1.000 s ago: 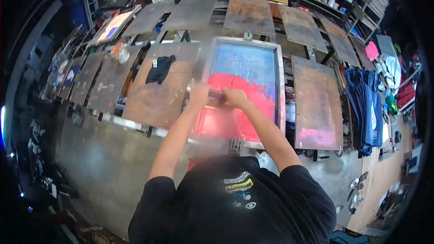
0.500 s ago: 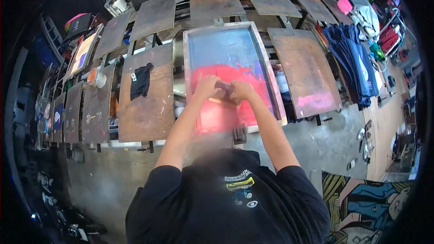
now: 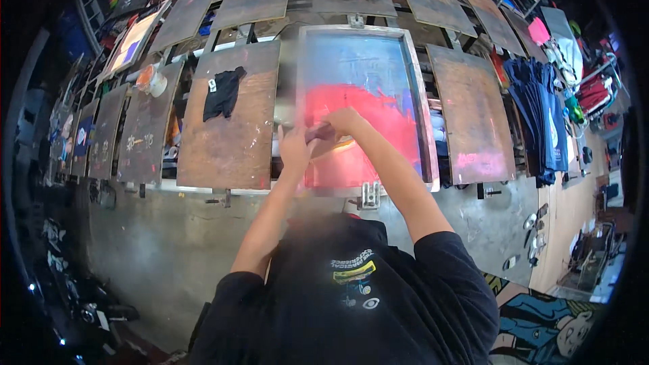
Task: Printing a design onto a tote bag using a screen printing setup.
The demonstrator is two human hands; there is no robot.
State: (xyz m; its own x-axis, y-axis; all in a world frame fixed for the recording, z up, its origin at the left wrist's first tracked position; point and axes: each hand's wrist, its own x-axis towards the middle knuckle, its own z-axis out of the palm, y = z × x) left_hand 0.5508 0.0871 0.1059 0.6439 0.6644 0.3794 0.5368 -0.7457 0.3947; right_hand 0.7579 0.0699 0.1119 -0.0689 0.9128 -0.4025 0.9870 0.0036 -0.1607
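Note:
A wooden-framed printing screen (image 3: 418, 101) lies before me, its mesh blue at the far part and coated with bright red-pink ink (image 3: 368, 105) over the near part. My right hand (image 3: 346, 124) is closed over the handle of a squeegee (image 3: 320, 133), above the ink near the screen's left side. At the left end of that handle, my left hand (image 3: 295, 147) is closed too, its wrist over the frame's left edge. The squeegee stands at a slant. My fingers and haze in the picture partly hide its blade.
Brown print boards stand in rows around the screen. A small black garment (image 3: 223, 93) lies on the left board (image 3: 247, 142). Farther left stands an ink-stained bucket (image 3: 153, 82). Dark blue cloth items (image 3: 537, 118) hang at the right. A metal clamp (image 3: 370, 195) sits at the screen's near edge.
Both hands and the squeegee have shifted toward the screen's left side, and the squeegee has turned to a steeper slant. The whole view has swung, moving the boards rightward and up.

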